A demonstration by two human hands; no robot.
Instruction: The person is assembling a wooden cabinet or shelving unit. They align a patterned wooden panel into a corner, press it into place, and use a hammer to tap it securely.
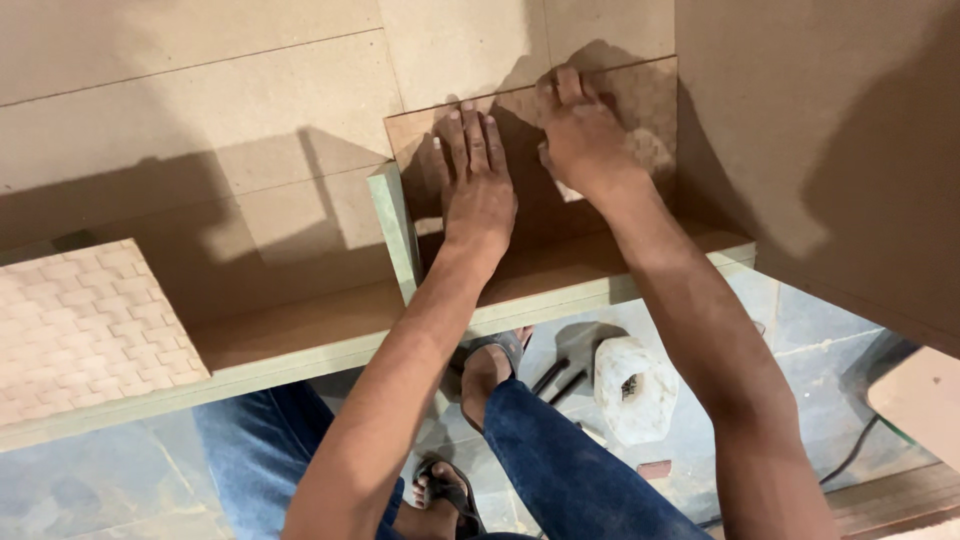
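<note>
Fingers, left hand [478,190]: spread flat, palm down on brown panel [520,130]
Fingers, right hand [585,135]: curled, pressing panel's upper edge, gripping nothing visible
Panel: set in cabinet recess, right of green divider [395,230]
Woven sheet [85,325]: on shelf [330,335], far left
Floor: white lump [635,385], sandalled feet

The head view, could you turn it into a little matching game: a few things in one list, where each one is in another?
Things:
1. left hand
2. right hand
3. woven-pattern panel
4. white lumpy block

Places:
A. on the floor beside the jeans leg
B. lying on the shelf at far left
C. palm flat on the brown panel
D. fingers at the brown panel's top edge

Pairs: 1-C, 2-D, 3-B, 4-A
</note>
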